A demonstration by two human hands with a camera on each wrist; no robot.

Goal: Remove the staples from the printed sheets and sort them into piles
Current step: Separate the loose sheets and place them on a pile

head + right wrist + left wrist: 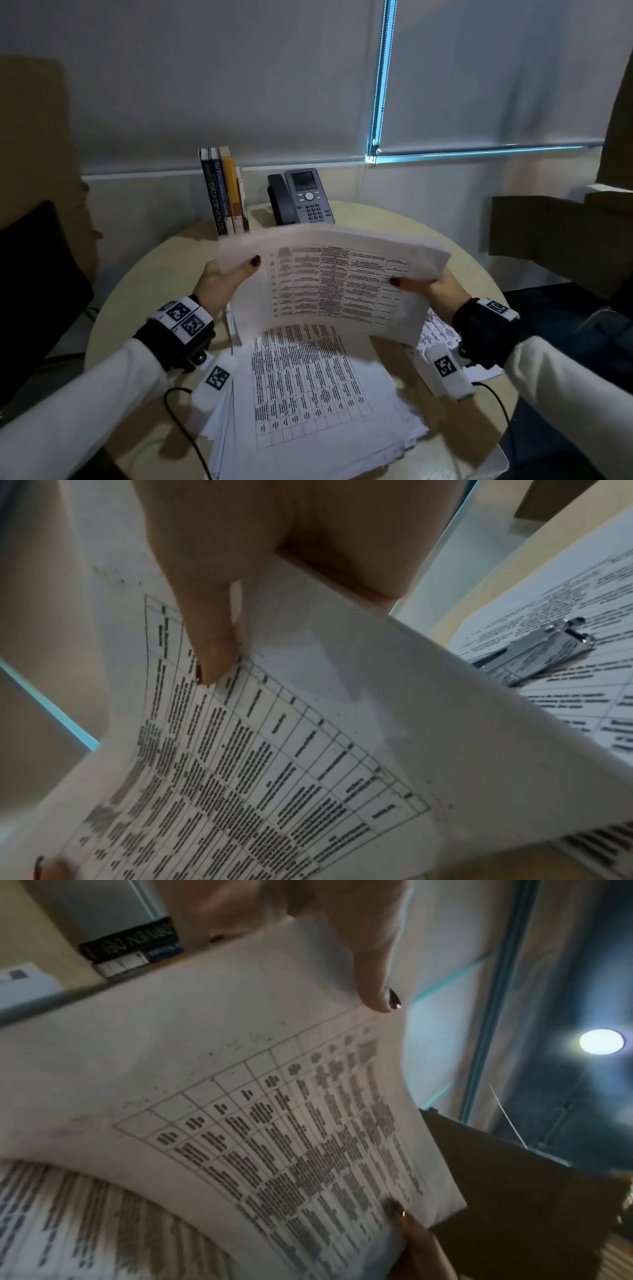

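White printed sheets [335,284] are held as a thick bundle at mid-frame of the head view, above a loose pile [318,394] on the round beige worktop [144,284], with the left hand [222,281] and right hand [431,286] each clamped on a side edge, thumb on top, while books [224,192] and a desk phone [301,197] are seen at upper centre beneath drawn blinds. In the left wrist view the thumb [377,988] is pressed on the curling page at upper centre. In the right wrist view a metal staple remover [534,653] is seen on a second pile at right; the sagging bundle could probably slip and mix the piles.
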